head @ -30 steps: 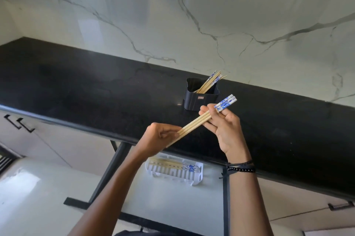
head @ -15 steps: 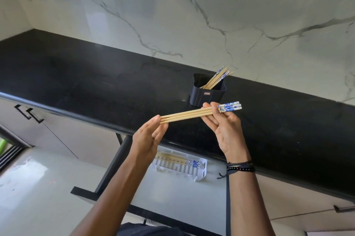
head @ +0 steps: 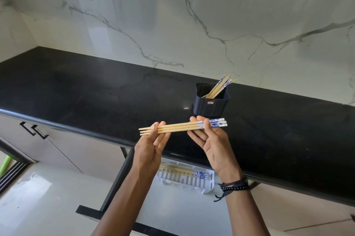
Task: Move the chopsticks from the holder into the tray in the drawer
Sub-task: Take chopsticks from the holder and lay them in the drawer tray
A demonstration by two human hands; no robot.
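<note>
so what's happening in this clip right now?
A person holds a bundle of chopsticks level over the counter, left hand at the plain tips, right hand near the blue-patterned ends. More chopsticks lean in the black holder behind. Below, the drawer is open, and its white tray already holds a few. The bundle hasn't gone in yet.

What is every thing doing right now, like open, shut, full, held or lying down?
Held chopsticks: level, gripped at both ends.
Left hand: pinching the plain tips.
Right hand: pinching the blue patterned ends.
Black holder: upright on the countertop, several chopsticks leaning inside.
Drawer: pulled open.
White tray: in the drawer, some chopsticks lying flat in it.
Cabinet doors: shut.
</note>
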